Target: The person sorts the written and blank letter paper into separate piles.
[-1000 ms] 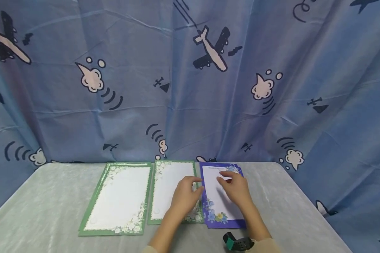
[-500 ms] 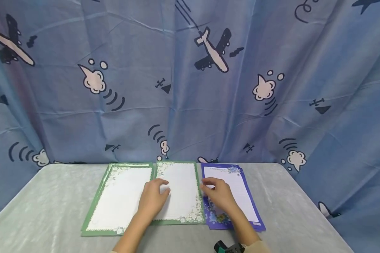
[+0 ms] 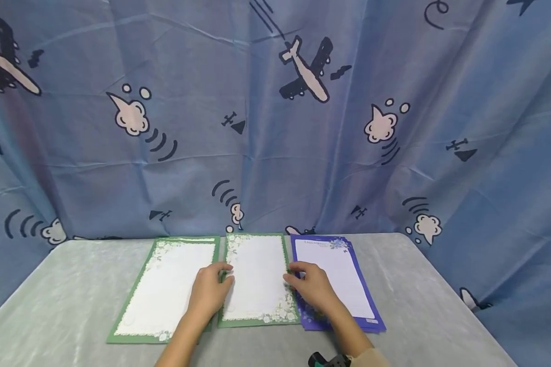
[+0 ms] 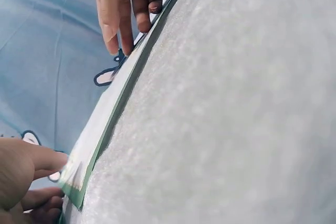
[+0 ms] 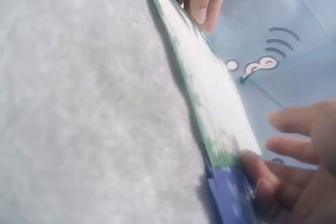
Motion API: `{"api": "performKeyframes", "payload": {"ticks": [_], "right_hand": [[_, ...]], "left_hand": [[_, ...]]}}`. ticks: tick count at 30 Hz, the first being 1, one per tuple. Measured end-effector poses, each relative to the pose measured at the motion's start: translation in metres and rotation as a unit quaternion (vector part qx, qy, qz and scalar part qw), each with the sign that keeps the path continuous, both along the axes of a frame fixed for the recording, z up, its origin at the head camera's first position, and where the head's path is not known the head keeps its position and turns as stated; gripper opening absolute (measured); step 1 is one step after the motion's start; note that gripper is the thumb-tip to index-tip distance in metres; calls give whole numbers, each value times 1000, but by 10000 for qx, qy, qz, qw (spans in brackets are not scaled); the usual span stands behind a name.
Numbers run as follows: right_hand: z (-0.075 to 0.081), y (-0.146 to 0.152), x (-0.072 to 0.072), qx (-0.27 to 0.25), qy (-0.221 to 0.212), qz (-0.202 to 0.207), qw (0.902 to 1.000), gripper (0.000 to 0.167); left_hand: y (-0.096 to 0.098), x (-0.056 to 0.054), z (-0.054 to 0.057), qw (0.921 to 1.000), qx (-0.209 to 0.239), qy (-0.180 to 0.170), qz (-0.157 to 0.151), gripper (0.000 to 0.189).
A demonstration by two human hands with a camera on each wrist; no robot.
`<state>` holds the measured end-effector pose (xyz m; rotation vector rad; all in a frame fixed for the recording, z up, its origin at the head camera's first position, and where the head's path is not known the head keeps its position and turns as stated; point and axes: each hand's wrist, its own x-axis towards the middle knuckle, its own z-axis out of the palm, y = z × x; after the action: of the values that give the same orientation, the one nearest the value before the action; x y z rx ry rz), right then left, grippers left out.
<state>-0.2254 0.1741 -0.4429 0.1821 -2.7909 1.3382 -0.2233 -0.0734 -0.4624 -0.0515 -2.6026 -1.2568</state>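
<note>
Three sets of paper sheets with floral borders lie side by side on the table. The middle green-bordered sheet [image 3: 257, 275] has a hand at each long side. My left hand [image 3: 208, 290] is at its left edge, thumb and forefinger apart and their tips over the border. At the opposite edge, my right hand [image 3: 313, 288] spreads its fingers over the seam with the blue-purple-bordered sheets [image 3: 337, 275]. In the right wrist view, a fingertip of the right hand [image 5: 294, 166] touches the green border's corner. In the left wrist view, the left hand [image 4: 26, 177] meets the sheet's near corner.
Green-bordered sheets [image 3: 165, 285] lie at the left, partly under my left forearm. The pale grey table [image 3: 422, 306] ends at a blue curtain [image 3: 188, 127] printed with airplanes. A black strap with a green part [image 3: 330, 361] is on my right wrist.
Both hands have moved left, from the middle and blue-purple sheets to the two sides of the middle sheet. The right edge of the blue-purple sheets is uncovered now.
</note>
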Motion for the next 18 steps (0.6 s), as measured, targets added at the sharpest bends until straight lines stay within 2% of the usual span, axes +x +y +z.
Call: {"api": "performKeyframes", "payload": {"ticks": [7,13,18], "right_hand": [[1,1,-1,-433,-28,-60,9990,25],[3,-2,-3,-1077,-126,-77,9941,21],[2,-6,-2,-1088,-216,-70,9938,21]], "left_hand": [[-1,0,0,9997,162,190,-72,22],[-5,-1,2,9984,524,66,-183,21],[-8,-2,3,9981,587,-18,-181,21]]}}
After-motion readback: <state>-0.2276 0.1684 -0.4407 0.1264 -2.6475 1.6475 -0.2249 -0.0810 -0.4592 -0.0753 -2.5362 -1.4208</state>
